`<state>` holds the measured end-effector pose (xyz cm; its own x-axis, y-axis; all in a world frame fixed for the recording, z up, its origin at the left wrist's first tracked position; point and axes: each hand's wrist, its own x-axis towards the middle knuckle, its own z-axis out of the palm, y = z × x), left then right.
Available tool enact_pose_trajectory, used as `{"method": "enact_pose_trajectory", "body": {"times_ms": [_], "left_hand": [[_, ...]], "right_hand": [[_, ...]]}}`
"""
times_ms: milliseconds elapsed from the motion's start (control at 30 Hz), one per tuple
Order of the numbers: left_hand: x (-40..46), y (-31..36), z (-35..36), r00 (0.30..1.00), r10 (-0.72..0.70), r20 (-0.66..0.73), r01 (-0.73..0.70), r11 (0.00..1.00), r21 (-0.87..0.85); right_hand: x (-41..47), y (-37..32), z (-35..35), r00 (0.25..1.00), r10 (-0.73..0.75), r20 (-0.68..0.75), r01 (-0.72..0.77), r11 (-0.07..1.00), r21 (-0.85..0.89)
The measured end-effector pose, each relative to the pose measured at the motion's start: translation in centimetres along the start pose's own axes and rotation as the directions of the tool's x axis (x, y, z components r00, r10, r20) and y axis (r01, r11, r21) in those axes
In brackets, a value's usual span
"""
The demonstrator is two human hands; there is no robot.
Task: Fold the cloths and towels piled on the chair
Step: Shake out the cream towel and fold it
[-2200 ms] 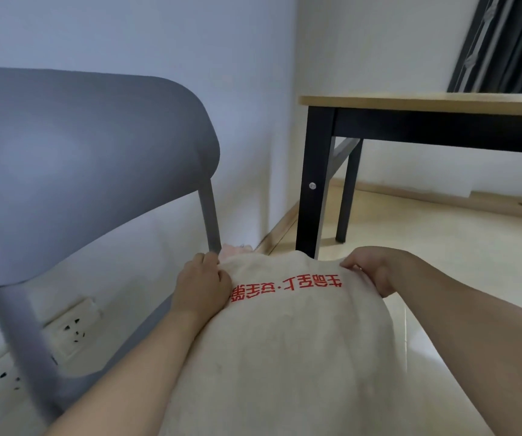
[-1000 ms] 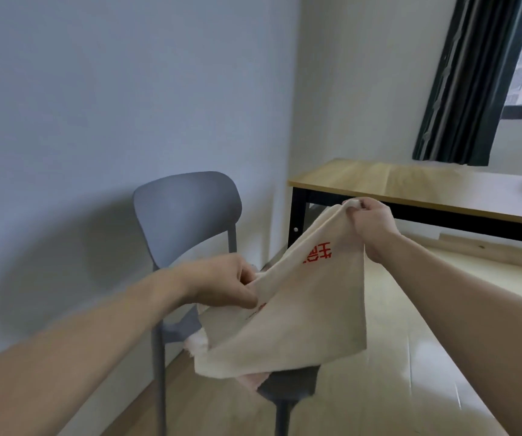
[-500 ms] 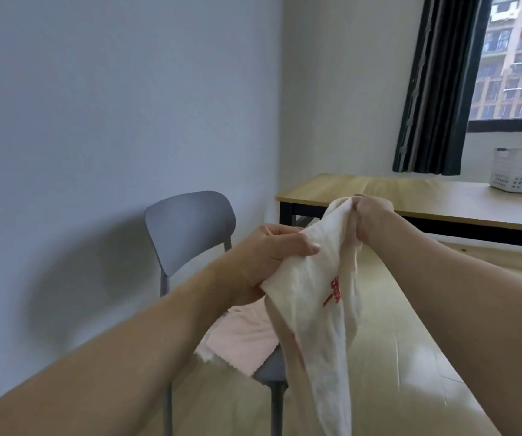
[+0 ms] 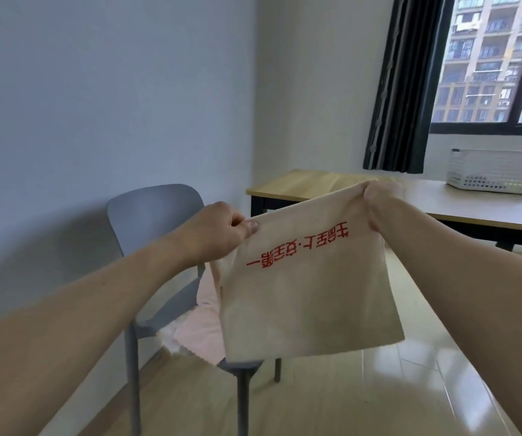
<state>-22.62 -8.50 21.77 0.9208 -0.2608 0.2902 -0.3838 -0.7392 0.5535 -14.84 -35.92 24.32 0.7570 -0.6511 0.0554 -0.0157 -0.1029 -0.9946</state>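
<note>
cloth: beige, red print upside down, held up flat in the air over the chair
left hand: fingers pinching top left corner
right hand: fingers clamped on top right corner
chair seat: pink towel
behind: table, white basket

Grey chair stands against the pale wall on the wooden floor, and a pink towel lies on its seat, its frayed edge spilling over the front. Behind it, a wood-topped worktop on dark legs sits in the corner under the window. On the far end of it rests a white perforated basket.
</note>
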Motion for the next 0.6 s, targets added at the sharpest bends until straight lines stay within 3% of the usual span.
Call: {"method": "enact_pose_trajectory", "body": {"times_ms": [100, 200, 333, 467, 600], "left_hand": [[0.2, -0.1, -1.0, 0.996, 0.080, -0.048, -0.069, 0.978, 0.198], [0.4, -1.5, -1.8, 0.987, 0.092, -0.133, -0.039, 0.935, 0.352], [1.4, -5.1, -2.7, 0.963, 0.045, -0.266, 0.071, 0.909, 0.410], [2.7, -9.6, -3.4, 0.949, -0.093, -0.301, 0.203, 0.912, 0.358], [4.7, -13.6, -3.1, 0.956, -0.176, -0.235, 0.269, 0.847, 0.458]], "right_hand": [[0.4, 0.1, 0.5, 1.000, 0.021, 0.015, -0.020, 0.998, -0.058], [-0.7, 0.2, 2.0, 0.999, -0.016, 0.033, 0.018, 0.998, -0.065], [-2.2, 1.3, 4.1, 0.964, -0.224, 0.146, 0.248, 0.953, -0.172], [-2.9, 3.0, 5.5, 0.808, -0.487, 0.331, 0.588, 0.639, -0.496], [-1.5, 5.1, 8.4, 0.636, -0.476, 0.608, 0.746, 0.176, -0.642]]}}
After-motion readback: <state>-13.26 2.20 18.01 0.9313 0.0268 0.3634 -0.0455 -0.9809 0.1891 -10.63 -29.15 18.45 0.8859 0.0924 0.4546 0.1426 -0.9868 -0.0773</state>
